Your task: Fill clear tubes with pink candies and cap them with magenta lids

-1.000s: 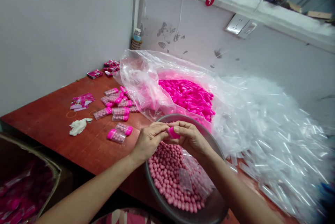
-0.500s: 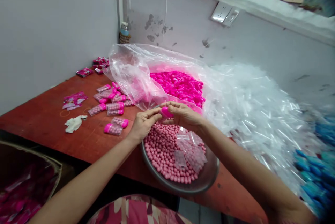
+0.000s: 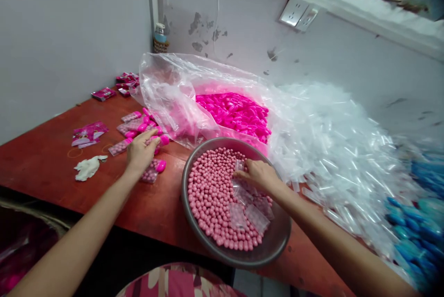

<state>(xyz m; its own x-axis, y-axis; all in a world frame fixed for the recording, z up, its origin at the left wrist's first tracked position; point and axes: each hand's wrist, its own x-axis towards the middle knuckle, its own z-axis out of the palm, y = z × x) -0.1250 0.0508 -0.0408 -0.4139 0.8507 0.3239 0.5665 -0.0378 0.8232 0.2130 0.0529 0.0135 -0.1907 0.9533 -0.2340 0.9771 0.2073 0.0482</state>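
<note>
My left hand (image 3: 139, 151) is over the pile of filled containers on the table's left side. Its fingers close on a clear container with a pink cap (image 3: 163, 140), mostly hidden behind them. Other pink-capped containers of pink beads (image 3: 120, 147) lie around it. Inside the grey bowl's right side, my right hand (image 3: 260, 174) pinches a small clear plastic container (image 3: 239, 165). Several more clear containers (image 3: 257, 218) rest on the pink beads (image 3: 211, 195) in the bowl (image 3: 185, 195).
Behind the bowl, a clear plastic bag (image 3: 166, 84) holds many pink caps (image 3: 236, 112). A large heap of clear containers (image 3: 333, 149) covers the right, with blue pieces (image 3: 412, 246) beyond. Pink packets (image 3: 90, 134) and a white scrap (image 3: 89, 168) lie on the red table (image 3: 114, 195).
My hands have parted from above the bowl. The left moved to the pile on the left with the pink-capped container; the right went down among the clear containers in the bowl.
</note>
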